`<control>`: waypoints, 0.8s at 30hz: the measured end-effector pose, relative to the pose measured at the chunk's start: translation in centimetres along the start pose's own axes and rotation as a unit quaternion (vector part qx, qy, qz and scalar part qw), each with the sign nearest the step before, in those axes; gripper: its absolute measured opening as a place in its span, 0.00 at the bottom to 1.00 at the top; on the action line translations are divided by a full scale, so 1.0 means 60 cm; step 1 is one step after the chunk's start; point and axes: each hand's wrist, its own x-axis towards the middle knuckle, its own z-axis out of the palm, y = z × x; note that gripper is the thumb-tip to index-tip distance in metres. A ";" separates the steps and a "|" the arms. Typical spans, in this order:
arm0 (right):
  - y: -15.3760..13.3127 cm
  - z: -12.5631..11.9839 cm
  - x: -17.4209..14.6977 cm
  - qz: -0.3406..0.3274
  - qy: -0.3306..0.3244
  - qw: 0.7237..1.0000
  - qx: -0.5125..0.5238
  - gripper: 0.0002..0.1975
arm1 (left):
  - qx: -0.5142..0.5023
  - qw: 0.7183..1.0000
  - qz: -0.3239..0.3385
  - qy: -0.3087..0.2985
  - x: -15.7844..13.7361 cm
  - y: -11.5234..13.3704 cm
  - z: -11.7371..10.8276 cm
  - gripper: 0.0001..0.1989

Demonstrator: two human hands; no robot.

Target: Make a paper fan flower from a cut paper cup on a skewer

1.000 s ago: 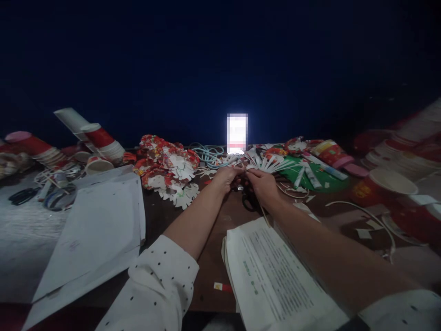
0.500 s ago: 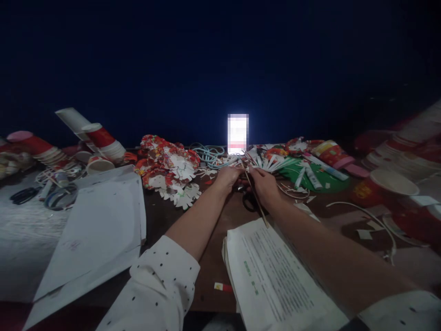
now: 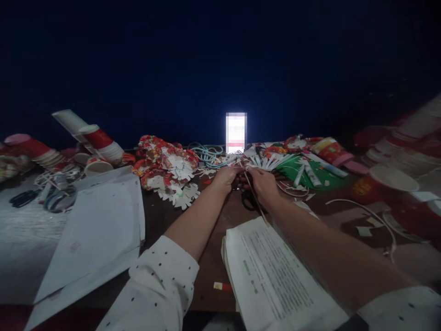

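A papercraft worktable (image 3: pixel 203 280): paper cups (image 3: pixel 103 142), scissors (image 3: pixel 24 198), paper scraps (image 3: pixel 364 231).

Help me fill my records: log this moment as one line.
left hand: grip unclear; right hand: grip unclear; thin strip: between hands, slanting toward printed pages

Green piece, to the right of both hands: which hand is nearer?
Right. The right hand is just left of the green piece; the left hand is farther left, beyond the right hand.

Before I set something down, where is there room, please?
Tabletop shows between the left forearm and printed pages, bar one scrap, and between that forearm and white sheets. Beyond the left hand and right hand, cutouts, blue cord and green sheet crowd it.
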 end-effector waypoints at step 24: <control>0.007 -0.013 0.000 -0.058 -0.053 0.995 -0.063 0.09 | -0.039 0.997 -0.060 -0.035 -0.019 0.027 -0.010 0.08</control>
